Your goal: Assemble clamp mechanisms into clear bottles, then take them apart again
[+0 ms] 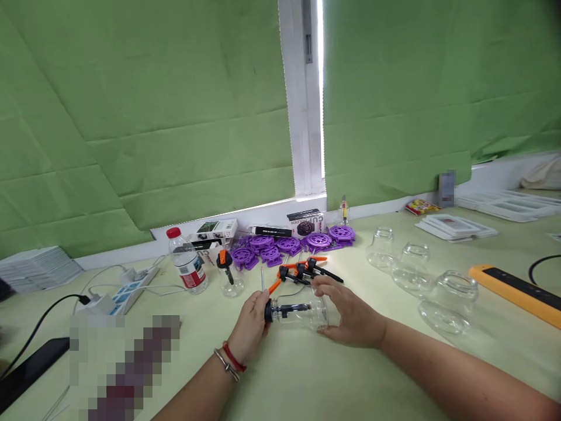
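A capped water bottle [187, 262] is stood beside a white power strip [129, 290]. Purple slotted discs [289, 242] are spread below small boxes [214, 230] at the window ledge. Three empty glass jars [414, 266] are set near an orange-edged bar [517, 290].

Both arms come in bare, no sleeves anywhere in view, no gloves and no rings I can spot on the fingers [323, 285]. The left hand [250, 321] has the only gear on it: a red cord bracelet [234, 358] sits right at the wrist, and just behind it a thin silver bangle [227, 365] loops around the arm. The right hand [354, 316] and its forearm carry nothing at all, no watch, no band, just plain bare arm running off the bottom right corner.
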`<state>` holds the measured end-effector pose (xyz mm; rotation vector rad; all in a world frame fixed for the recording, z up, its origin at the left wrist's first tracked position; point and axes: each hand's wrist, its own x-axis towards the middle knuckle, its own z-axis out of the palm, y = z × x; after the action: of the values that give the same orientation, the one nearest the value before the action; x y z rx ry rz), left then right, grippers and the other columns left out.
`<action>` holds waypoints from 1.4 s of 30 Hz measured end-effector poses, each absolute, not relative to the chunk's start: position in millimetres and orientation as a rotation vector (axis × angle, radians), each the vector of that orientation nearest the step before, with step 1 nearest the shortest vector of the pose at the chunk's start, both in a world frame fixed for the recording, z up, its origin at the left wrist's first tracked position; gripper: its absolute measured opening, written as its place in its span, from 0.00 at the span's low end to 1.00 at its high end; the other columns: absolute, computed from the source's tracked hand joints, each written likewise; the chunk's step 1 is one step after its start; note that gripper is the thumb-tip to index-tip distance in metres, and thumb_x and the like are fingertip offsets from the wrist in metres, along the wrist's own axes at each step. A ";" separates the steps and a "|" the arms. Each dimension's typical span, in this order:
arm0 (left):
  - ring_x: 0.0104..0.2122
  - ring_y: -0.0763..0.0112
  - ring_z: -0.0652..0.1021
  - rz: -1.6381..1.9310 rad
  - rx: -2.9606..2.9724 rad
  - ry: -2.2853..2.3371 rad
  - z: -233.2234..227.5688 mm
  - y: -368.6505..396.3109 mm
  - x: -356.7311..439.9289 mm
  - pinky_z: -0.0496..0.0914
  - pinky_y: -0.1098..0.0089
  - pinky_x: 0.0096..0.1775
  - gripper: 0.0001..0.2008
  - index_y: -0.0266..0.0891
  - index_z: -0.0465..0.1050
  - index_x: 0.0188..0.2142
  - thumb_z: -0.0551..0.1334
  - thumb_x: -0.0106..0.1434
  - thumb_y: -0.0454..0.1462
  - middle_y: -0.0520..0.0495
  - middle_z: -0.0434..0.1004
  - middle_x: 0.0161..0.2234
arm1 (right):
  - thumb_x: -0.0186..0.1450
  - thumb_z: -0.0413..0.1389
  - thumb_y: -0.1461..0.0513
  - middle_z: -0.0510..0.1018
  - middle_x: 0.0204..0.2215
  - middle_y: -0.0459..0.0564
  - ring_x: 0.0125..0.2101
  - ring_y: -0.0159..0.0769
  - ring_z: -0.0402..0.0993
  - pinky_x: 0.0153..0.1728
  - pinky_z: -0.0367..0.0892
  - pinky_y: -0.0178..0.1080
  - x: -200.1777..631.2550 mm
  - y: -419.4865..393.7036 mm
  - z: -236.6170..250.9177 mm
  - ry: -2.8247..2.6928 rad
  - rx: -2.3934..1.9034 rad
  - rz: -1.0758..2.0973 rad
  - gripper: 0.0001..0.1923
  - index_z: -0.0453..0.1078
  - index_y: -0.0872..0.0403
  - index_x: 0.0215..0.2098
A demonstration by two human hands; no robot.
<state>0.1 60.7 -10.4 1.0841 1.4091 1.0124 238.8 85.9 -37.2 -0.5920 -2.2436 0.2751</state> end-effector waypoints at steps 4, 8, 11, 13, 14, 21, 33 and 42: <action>0.20 0.78 0.59 1.013 1.091 1.419 -9.1 59.5 1.1 0.52 0.77 0.20 0.18 0.42 0.57 0.27 0.53 0.58 0.54 0.57 0.56 0.23 | 0.50 0.63 0.62 0.61 0.52 0.59 0.51 0.44 0.61 0.51 0.62 0.44 240.4 87.1 -36.6 -2.251 -0.593 0.389 0.34 0.53 0.52 0.51; 0.20 0.78 0.59 1.017 1.085 1.435 -8.9 59.2 1.6 0.52 0.77 0.20 0.19 0.42 0.56 0.27 0.52 0.58 0.54 0.57 0.56 0.23 | 0.50 0.65 0.56 0.62 0.52 0.57 0.48 0.42 0.63 0.50 0.63 0.44 243.4 88.7 -40.7 -2.226 -0.688 0.575 0.39 0.52 0.51 0.55; 0.20 0.78 0.59 1.021 1.078 1.452 -10.4 59.7 1.6 0.52 0.77 0.20 0.18 0.42 0.56 0.27 0.52 0.58 0.54 0.58 0.54 0.21 | 0.51 0.65 0.54 0.64 0.51 0.56 0.45 0.41 0.65 0.49 0.63 0.45 244.9 90.2 -44.8 -2.171 -0.774 0.751 0.42 0.51 0.51 0.58; 0.20 0.78 0.59 1.028 1.077 1.448 -12.2 60.5 1.4 0.53 0.77 0.20 0.18 0.42 0.57 0.28 0.52 0.58 0.54 0.58 0.54 0.21 | 0.52 0.64 0.54 0.65 0.50 0.56 0.43 0.40 0.66 0.48 0.63 0.45 244.7 91.0 -46.3 -2.121 -0.779 0.868 0.42 0.51 0.51 0.59; 0.20 0.77 0.59 1.031 1.076 1.446 -13.1 60.9 1.4 0.53 0.77 0.20 0.19 0.42 0.57 0.28 0.52 0.58 0.54 0.58 0.54 0.21 | 0.53 0.63 0.54 0.66 0.49 0.56 0.42 0.39 0.67 0.48 0.64 0.45 244.3 91.4 -46.6 -2.096 -0.771 0.925 0.41 0.50 0.52 0.60; 0.20 0.77 0.60 1.025 1.057 1.492 -13.5 60.4 3.5 0.53 0.78 0.20 0.18 0.42 0.57 0.28 0.51 0.59 0.54 0.58 0.54 0.21 | 0.58 0.58 0.51 0.69 0.40 0.54 0.35 0.34 0.66 0.39 0.66 0.41 240.9 93.5 -52.8 -1.972 -0.739 1.220 0.40 0.48 0.56 0.62; 0.22 0.77 0.60 1.032 1.092 1.448 -11.8 56.4 5.2 0.55 0.78 0.21 0.19 0.42 0.56 0.27 0.53 0.58 0.54 0.57 0.56 0.23 | 0.63 0.47 0.43 0.70 0.32 0.48 0.22 0.29 0.69 0.21 0.62 0.32 235.3 89.7 -40.1 -1.846 -0.828 1.431 0.32 0.51 0.54 0.56; 0.20 0.78 0.59 1.058 1.095 1.438 -19.5 61.8 1.2 0.53 0.77 0.20 0.19 0.42 0.57 0.27 0.53 0.57 0.55 0.58 0.54 0.21 | 0.56 0.59 0.46 0.70 0.38 0.49 0.26 0.29 0.70 0.27 0.67 0.35 238.8 94.0 -48.1 -1.686 -0.711 1.654 0.34 0.51 0.50 0.54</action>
<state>1.2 61.8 -19.5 1.0951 1.4382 1.0576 238.8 94.0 -48.1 -0.7111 -1.6864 1.6536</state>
